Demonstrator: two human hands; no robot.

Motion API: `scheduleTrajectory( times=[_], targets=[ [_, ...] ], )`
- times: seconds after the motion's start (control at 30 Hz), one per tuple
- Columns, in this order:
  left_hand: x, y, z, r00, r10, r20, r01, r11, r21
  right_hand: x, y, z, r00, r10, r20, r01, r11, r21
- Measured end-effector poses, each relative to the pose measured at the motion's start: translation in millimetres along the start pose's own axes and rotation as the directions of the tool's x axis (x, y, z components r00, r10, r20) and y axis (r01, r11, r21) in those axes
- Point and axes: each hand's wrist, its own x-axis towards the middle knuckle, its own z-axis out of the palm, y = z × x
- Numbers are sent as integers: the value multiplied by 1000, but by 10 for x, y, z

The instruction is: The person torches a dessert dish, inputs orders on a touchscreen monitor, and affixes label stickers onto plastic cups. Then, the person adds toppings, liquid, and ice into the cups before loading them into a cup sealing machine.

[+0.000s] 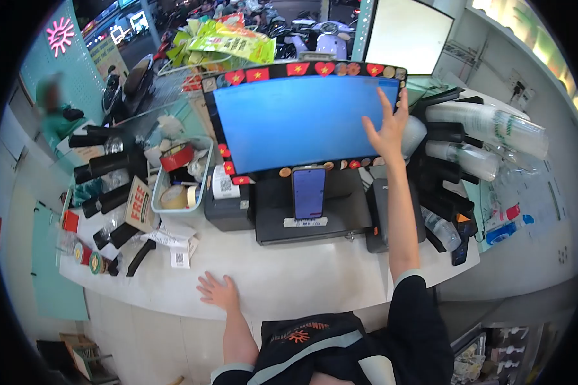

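As I look on, the wide white desk (pixel 282 282) stretches below the right grip (pixel 386 131) and directly under the left grip (pixel 219 292), which rests near the front edge with its fingers spread. The broad, black-framed screen (pixel 289 122) with a plain blue display and red flag and heart stickers around its border stands right at the right grip. That grip is raised in front of the display's right part, fingers spread and pointing up; from here I cannot tell whether a fingertip meets the glass. Below the right grip and to its left, under the screen, sits a low, black, box-shaped drawer unit (pixel 340 199). To the right of that grip, past the screen's edge, lies a long stack of clear plastic cups (pixel 494 125). Ahead of the left grip and to its left, a pale blue plastic basket (pixel 205 172) holds rolls of tape. Almost straight ahead of the same grip is a dark grey, boxy machine (pixel 231 215). Between the two grips, a dark, slim smartphone (pixel 309 192) stands upright at the drawer unit, its display lit. Near the left grip, ahead and leftward, are white printed paper slips (pixel 180 240).
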Motion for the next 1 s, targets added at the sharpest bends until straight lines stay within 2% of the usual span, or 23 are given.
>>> scheduleTrajectory(
  times=[0.03,0.17,0.27,0.3,0.37,0.43,0.5,0.57,0.6,0.67,0.77,0.8,0.87,0.93,1.0],
  targets=[
    [23,70,-21,1000,7,3,-7,1000,-12,87,-7,23,999,-37,-34,37,999,-12],
    [-5,75,-115,999,-15,36,15,1000,-15,174,-78,-29,999,-23,22,26,991,-131],
    [-1,38,-37,1000,2,-4,-2,1000,-21,290,-25,-328,999,35,-28,-33,998,49],
    [7,36,-37,1000,11,-6,-11,1000,-29,365,18,-523,994,-6,-111,-14,985,-173],
    [-7,6,-33,1000,16,-7,-16,999,-44,506,313,-973,948,-85,-308,-94,847,-523],
    [7,-17,35,999,27,-32,-29,999,-38,683,586,-1512,852,-133,-507,-323,629,-707],
    [1,-45,51,999,26,-40,-27,999,-28,855,815,-2081,753,-114,-648,-568,383,-728],
    [8,-11,27,999,24,-40,-26,999,-30,1013,1020,-2551,665,-86,-742,-702,267,-660],
    [3,-14,34,998,26,-49,-28,999,-30,1070,1187,-2758,687,126,-715,-711,316,-628],
    [-3,-15,45,996,39,-74,-42,998,-38,1144,1457,-3067,654,513,-556,-753,378,-538],
    [-22,32,-24,999,27,-35,-27,1000,-14,1152,1308,-3128,789,413,-454,-602,377,-704],
    [-25,39,-36,1000,16,-24,-16,1000,3,1162,1221,-3166,805,365,-467,-591,442,-674],
    [-12,-5,4,999,36,-9,-36,999,19,1162,996,-3332,812,248,-528,-569,539,-621],
    [7,-100,45,997,73,35,-74,997,34,1205,732,-3629,802,65,-594,-496,626,-602],
    [32,-135,-34,987,86,139,-86,996,-9,1228,403,-3867,769,-33,-639,-468,651,-597]
  ],
)
